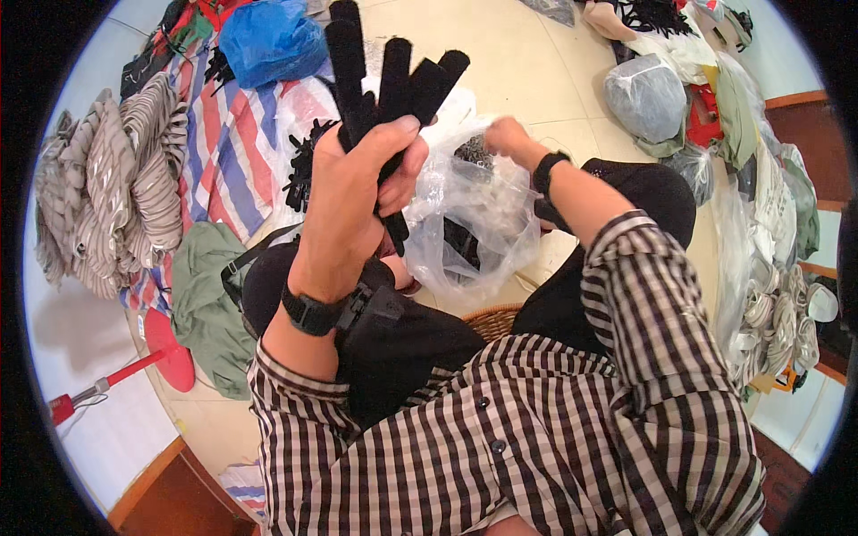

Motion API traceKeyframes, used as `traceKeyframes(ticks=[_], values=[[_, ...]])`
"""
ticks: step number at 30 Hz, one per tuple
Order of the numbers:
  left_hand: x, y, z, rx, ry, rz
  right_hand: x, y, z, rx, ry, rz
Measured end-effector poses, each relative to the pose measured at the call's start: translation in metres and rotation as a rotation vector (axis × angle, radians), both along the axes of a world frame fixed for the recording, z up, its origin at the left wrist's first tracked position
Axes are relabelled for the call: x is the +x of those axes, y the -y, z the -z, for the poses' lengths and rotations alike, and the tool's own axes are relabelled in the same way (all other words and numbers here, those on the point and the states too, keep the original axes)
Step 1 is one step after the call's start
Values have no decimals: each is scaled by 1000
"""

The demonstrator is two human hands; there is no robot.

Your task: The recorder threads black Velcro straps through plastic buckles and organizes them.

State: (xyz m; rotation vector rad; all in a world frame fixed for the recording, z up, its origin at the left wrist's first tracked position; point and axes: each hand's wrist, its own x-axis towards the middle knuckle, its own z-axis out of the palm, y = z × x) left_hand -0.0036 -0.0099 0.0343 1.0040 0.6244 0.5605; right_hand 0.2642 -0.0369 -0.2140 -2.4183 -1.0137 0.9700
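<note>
Several flat black fabric strips [393,85] with rounded ends are bunched in my left hand [371,174], its fingers wrapped round them. They fan out upward, and one end hangs below the hand. My right hand [511,140] is closed at the upper edge of an open clear plastic bag [460,268] between my knees. Whatever its fingertips pinch is too small or hidden to make out. Beside those fingertips, small dark grey pieces [474,152] show in the bag. A black thing [462,243] shows through the plastic lower down.
A wicker basket rim [492,322] shows in front of me. At left lie striped sheeting [234,152], stacked grey-beige bundles [116,188], a blue bag [273,43], black strips [308,165] and green cloth [210,304]. At right are filled clear bags [643,98] and more bundles [773,313].
</note>
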Motion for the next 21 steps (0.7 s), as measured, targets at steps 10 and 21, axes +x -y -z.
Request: traceKeyframes(ticks=[10,21], values=[[11,2,-14,-230,-104,-102,25,11,96,-58,151,-214],[35,4,-9,-249,-251,-182,-44,118,157,-214,195,-355]])
